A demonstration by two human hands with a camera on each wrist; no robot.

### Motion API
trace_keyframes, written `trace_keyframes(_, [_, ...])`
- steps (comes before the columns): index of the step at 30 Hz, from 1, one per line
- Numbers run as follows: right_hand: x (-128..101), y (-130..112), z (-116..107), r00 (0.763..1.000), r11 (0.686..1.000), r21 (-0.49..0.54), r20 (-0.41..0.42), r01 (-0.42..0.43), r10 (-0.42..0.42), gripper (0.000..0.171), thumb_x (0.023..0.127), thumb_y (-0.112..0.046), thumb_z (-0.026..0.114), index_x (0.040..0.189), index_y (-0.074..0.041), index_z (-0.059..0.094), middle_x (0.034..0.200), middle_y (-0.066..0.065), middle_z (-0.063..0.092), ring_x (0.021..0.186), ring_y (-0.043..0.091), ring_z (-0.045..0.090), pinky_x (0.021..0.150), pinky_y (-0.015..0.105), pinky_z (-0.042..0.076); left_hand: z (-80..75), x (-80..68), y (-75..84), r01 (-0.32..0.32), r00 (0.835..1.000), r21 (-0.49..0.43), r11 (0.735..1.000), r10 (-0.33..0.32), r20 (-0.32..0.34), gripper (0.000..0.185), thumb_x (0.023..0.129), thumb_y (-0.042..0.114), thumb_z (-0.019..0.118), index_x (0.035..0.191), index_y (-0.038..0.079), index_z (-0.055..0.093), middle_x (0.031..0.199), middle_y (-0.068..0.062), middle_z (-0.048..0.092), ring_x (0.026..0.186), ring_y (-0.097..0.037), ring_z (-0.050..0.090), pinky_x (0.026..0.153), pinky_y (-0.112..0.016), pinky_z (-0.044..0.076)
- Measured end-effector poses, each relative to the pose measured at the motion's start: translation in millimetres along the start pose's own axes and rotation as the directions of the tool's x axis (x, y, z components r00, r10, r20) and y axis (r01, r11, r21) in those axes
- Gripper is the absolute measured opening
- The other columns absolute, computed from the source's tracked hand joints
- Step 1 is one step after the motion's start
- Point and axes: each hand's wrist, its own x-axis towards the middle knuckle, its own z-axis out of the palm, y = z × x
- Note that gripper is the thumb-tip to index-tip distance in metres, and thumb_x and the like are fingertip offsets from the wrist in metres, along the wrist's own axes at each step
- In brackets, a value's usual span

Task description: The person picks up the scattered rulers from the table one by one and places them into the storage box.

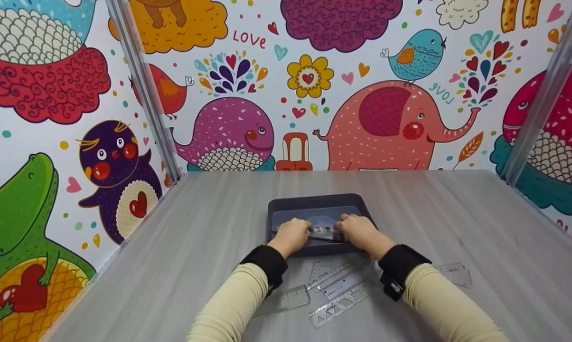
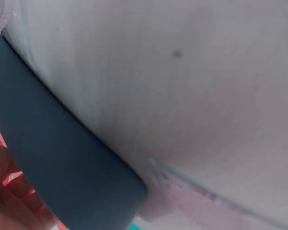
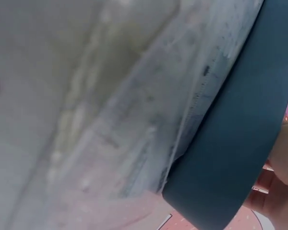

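A dark blue-grey tray point(image 1: 314, 202) stands on the table, and both hands are over it. My left hand point(image 1: 291, 235) grips the left end of a clear plastic strip point(image 1: 324, 232) with small white and green marks; its exact kind is too small to tell. At the other end, my right hand point(image 1: 361, 232) holds the same strip with curled fingers. In the left wrist view the tray's wall point(image 2: 62, 143) partly hides the left hand point(image 2: 14, 201). The right wrist view likewise shows the right hand point(image 3: 278, 177) behind the tray wall point(image 3: 230, 124).
Several clear rulers point(image 1: 340, 304) lie in a loose pile in front of the tray. One more clear ruler point(image 1: 290, 299) is under the left forearm, and a clear measuring piece point(image 1: 456, 274) lies right of the right wrist. Patterned panels point(image 1: 238, 128) wall the table.
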Motion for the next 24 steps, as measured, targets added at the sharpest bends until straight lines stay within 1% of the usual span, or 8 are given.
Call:
trace_keyframes(3, [-1.2,3.5,0.4,0.982,1.0,0.016,-0.187,0.018,-0.015,0.03,0.066,0.0,0.061,0.093,-0.012,0.06,0.076,0.004,0.053,0.065,0.021,0.053,0.051,0.032,0.044,-1.3,-1.5,1.3,0.01,1.0,-0.002,1.0,-0.01,0.001,0.024,0.081,0.006,0.043,0.091,0.014,0.063,0.087,-0.001,0.063,0.08,-0.016,0.058,0.065,-0.029,0.046])
trace_keyframes(6, [-2.8,6.7,-6.7,0.923,0.996,0.086,-0.385,0.032,0.004,0.039,0.068,0.0,0.058,0.105,-0.009,0.053,0.084,0.006,0.055,0.068,0.021,0.054,0.053,0.032,0.044,-5.8,-7.6,5.6,-0.006,0.999,-0.014,1.0,0.005,-0.034,0.025,0.08,0.005,0.043,0.089,0.014,0.064,0.085,-0.001,0.063,0.078,-0.016,0.058,0.064,-0.029,0.046])
trace_keyframes(8, [-6.1,7.0,-15.8,0.886,0.988,0.145,-0.462,0.042,0.031,0.041,0.07,-0.003,0.057,0.11,-0.008,0.049,0.088,0.007,0.055,0.072,0.02,0.054,0.056,0.032,0.044,-9.5,-16.5,8.8,-0.049,0.995,-0.002,0.999,0.049,-0.085,0.025,0.078,0.005,0.044,0.087,0.014,0.064,0.082,-0.001,0.063,0.076,-0.017,0.059,0.062,-0.029,0.046])
trace_keyframes(10, [-13.4,5.6,-26.7,0.864,0.979,0.195,-0.501,0.059,0.047,0.041,0.072,-0.005,0.058,0.111,-0.008,0.047,0.091,0.007,0.054,0.075,0.02,0.053,0.059,0.033,0.044,-14.0,-28.8,11.1,-0.108,0.982,0.026,0.994,0.11,-0.151,0.024,0.075,0.005,0.045,0.085,0.014,0.065,0.079,-0.001,0.064,0.072,-0.017,0.059,0.06,-0.029,0.046])
trace_keyframes(13, [-30.9,2.1,-41.7,0.86,0.956,0.265,-0.51,0.129,0.025,0.044,0.069,-0.005,0.061,0.111,-0.006,0.048,0.095,0.006,0.054,0.082,0.018,0.053,0.066,0.031,0.045,-22.0,-50.2,11.2,-0.177,0.952,0.078,0.981,0.19,-0.241,0.021,0.071,0.006,0.049,0.083,0.014,0.064,0.076,-0.001,0.064,0.066,-0.017,0.059,0.056,-0.029,0.046])
trace_keyframes(17, [-60.2,-3.4,-52.4,0.9,0.913,0.342,-0.432,0.224,-0.059,0.049,0.067,-0.008,0.065,0.113,-0.005,0.046,0.101,0.004,0.052,0.088,0.016,0.052,0.073,0.03,0.043,-32.8,-75.8,9.3,-0.198,0.935,0.089,0.976,0.216,-0.283,0.018,0.069,0.008,0.053,0.082,0.012,0.064,0.073,-0.002,0.063,0.063,-0.018,0.059,0.052,-0.029,0.045])
trace_keyframes(20, [-78.9,-7.3,-52.3,0.909,0.897,0.332,-0.386,0.293,-0.154,0.05,0.065,-0.011,0.067,0.111,-0.007,0.048,0.101,0.002,0.052,0.09,0.016,0.051,0.075,0.031,0.042,-39.5,-91.9,9.9,-0.187,0.947,0.086,0.979,0.203,-0.248,0.019,0.069,0.009,0.053,0.085,0.01,0.063,0.074,-0.004,0.061,0.063,-0.019,0.057,0.05,-0.029,0.044])
trace_keyframes(24, [-97.4,-13.1,-46.4,0.888,0.877,0.275,-0.359,0.395,-0.287,0.048,0.063,-0.014,0.067,0.107,-0.006,0.051,0.099,0.001,0.052,0.087,0.015,0.052,0.074,0.03,0.043,-44.6,-108.4,16.6,-0.149,0.976,0.12,0.981,0.166,-0.144,0.026,0.068,0.014,0.056,0.093,0.009,0.06,0.083,-0.007,0.058,0.065,-0.021,0.053,0.053,-0.03,0.043])
